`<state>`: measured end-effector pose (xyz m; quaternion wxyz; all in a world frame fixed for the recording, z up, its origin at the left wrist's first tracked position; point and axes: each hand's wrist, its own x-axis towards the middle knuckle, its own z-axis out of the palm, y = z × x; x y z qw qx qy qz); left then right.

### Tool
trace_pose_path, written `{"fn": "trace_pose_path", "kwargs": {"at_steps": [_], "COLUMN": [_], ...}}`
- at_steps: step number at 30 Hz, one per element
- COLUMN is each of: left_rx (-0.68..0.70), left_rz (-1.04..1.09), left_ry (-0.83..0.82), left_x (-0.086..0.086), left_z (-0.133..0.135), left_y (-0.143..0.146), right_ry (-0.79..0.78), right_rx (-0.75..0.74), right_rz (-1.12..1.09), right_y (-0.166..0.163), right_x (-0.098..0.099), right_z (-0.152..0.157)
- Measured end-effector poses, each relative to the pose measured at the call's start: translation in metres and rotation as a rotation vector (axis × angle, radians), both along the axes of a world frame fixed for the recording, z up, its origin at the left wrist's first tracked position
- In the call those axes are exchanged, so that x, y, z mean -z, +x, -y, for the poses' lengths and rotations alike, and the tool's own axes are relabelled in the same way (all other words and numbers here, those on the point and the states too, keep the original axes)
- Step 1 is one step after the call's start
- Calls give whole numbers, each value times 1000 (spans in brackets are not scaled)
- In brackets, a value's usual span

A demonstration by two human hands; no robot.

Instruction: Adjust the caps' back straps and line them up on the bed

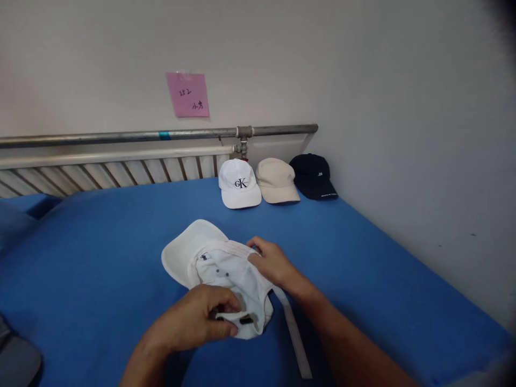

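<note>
A white baseball cap [229,269] is held over the blue cover, its inside facing me and its brim pointing to the upper left. My left hand [201,317] pinches the rear edge near the dark buckle [246,319]. On the right side of the cap, my right hand [270,260] grips the rim between thumb and fingers. The loose white strap [294,336] hangs down below my right hand, unfastened. A small dark logo shows through the cap front.
Along the back stand a white cap with black letters [239,185], a beige cap [277,181] and a black cap [312,177]. Behind them run a radiator [133,172] and metal pipe [121,137]. A grey cap-like item [18,357] lies lower left. A wall [423,161] borders the right.
</note>
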<state>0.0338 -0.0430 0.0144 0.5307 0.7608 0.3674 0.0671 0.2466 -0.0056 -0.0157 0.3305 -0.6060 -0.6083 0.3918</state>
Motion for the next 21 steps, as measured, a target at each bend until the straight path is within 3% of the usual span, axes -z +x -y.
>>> {"fn": "trace_pose_path", "kwargs": {"at_steps": [4, 9, 12, 15, 17, 18, 21], "left_rx": [-61, -436, -533, -527, -508, -486, -438], "left_rz": [-80, -362, -340, -266, -247, -225, -116], "left_ry": [112, 463, 565, 569, 527, 485, 364], "left_x": [16, 29, 28, 24, 21, 20, 18], "left_z": [-10, -29, -32, -31, -30, -29, -29], "left_y": [-6, -33, -40, -38, -37, -37, -41], "right_ry": [-206, -151, -76, 279, 517, 552, 458], "right_rx": [54, 168, 126, 87, -61, -187, -643], "right_rz": [-350, -611, -465, -214, -155, -169, -88], "right_y": [-14, -43, -41, -26, -17, -15, -17], "right_x": [9, 20, 16, -1, -18, -25, -38], "right_z": [-1, -2, -1, 9, 23, 30, 52]}}
